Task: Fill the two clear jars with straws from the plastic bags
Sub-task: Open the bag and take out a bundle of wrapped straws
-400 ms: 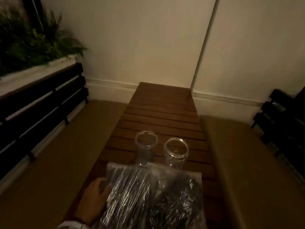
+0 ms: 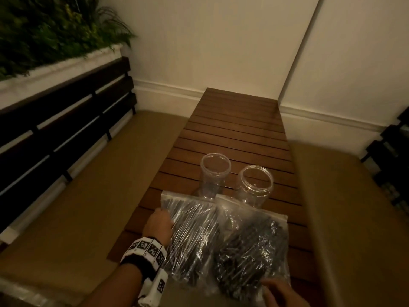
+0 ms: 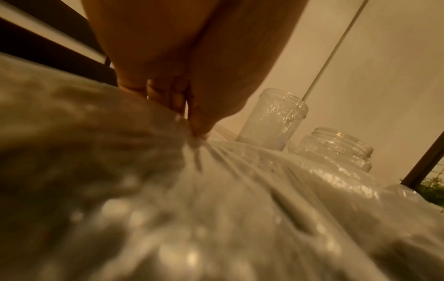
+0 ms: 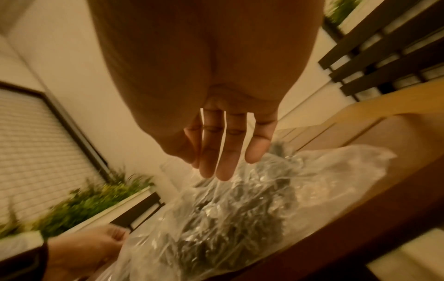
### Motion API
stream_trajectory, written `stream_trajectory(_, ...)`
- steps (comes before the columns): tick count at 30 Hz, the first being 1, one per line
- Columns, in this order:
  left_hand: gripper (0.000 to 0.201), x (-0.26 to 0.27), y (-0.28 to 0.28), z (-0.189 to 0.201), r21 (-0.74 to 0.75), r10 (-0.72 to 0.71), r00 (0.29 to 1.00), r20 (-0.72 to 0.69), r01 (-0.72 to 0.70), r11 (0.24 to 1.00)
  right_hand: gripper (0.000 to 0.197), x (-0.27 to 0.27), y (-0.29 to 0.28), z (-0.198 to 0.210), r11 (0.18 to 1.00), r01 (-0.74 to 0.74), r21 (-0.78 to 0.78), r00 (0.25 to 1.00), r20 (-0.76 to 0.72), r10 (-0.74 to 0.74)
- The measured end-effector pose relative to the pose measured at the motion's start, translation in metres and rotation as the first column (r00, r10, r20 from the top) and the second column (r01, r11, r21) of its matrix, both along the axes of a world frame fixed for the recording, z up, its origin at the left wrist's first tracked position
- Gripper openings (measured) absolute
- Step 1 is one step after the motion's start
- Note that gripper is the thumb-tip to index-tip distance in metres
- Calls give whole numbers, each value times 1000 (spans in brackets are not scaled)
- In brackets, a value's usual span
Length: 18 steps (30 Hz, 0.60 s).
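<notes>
Two empty clear jars, the left one (image 2: 215,173) and the right one (image 2: 254,185), stand upright side by side on the slatted wooden table (image 2: 239,120). Just in front of them lie two clear plastic bags of dark straws, a left bag (image 2: 192,235) and a right bag (image 2: 250,247). My left hand (image 2: 163,218) pinches the plastic at the left bag's left edge; in the left wrist view the film (image 3: 216,161) pulls taut from the fingertips (image 3: 197,131). My right hand (image 2: 272,286) hovers open over the right bag's near end (image 4: 240,218), its fingers (image 4: 223,152) straight.
Tan cushioned benches run along both sides of the table, on the left (image 2: 77,196) and on the right (image 2: 345,207). A dark slatted backrest (image 2: 55,129) and a white planter with green plants (image 2: 44,29) stand at the left. The wall (image 2: 221,41) closes off the table's far end.
My left hand has moved forward along the left bag's edge and now pinches it. My right hand has come into view at the lower right.
</notes>
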<state>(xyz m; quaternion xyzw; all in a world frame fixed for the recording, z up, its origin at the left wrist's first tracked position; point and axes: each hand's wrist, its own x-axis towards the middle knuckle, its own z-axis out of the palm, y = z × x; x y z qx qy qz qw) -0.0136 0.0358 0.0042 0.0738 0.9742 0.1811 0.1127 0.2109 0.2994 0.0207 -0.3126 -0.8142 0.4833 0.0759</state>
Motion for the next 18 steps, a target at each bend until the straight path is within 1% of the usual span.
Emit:
stream_trajectory(1,10,1,-2,2,4,1,1000,2,-1,1000,36,10,-14,-2,994,-104,15,993,49,103)
stream_trajectory(2,9,3,-4,5,24,5,1000,4,-5,1000,25,21,-43,5,954,-239,179,969,105,223)
stream_trajectory(3,7,5,-7,8,49,13,1000,-8,-13,999,23,17,-53,11,927,-341,156,936,145,320)
stream_trajectory(4,11,6,-12,9,84,34,999,-32,-32,996,29,4,-65,23,918,-390,78,912,173,372)
stream_trajectory(5,18,7,-18,10,120,53,997,-54,-46,992,38,-5,-70,30,915,-400,52,904,188,384)
stream_trajectory(6,21,9,-25,12,160,76,995,-69,-64,985,47,-15,-71,37,905,-417,86,898,194,395)
stream_trajectory(7,18,10,-34,14,194,103,992,-78,-86,977,52,-22,-71,36,921,-377,97,918,174,357)
stream_trajectory(8,12,12,-44,15,219,134,987,-88,-112,969,47,-29,-72,35,912,-383,148,921,143,363)
stream_trajectory(9,8,14,-53,19,245,164,982,-98,-136,960,37,-33,-77,35,918,-378,121,923,131,363)
stream_trajectory(10,14,16,-63,21,273,200,974,-107,-165,948,28,-39,-79,35,924,-361,126,930,113,348)
stream_trajectory(11,20,19,-72,24,318,238,965,-113,-192,928,26,-47,-82,41,928,-351,125,936,71,345)
stream_trajectory(13,27,26,-86,33,421,297,943,-151,-211,882,40,-62,-88,54,941,-334,60,942,-18,336)
stream_trajectory(14,28,30,-90,37,452,303,932,-197,-188,872,46,-70,-92,65,942,-334,20,940,-57,335)
stream_trajectory(15,28,33,-92,44,478,304,922,-241,-160,864,56,-77,-97,77,942,-337,-6,938,-89,335)
stream_trajectory(17,25,36,-88,55,545,296,902,-314,-84,834,86,-88,-103,94,932,-357,-68,926,-153,344)
stream_trajectory(18,23,37,-82,60,582,281,896,-344,-31,813,91,-93,-106,103,920,-383,-83,913,-185,364)
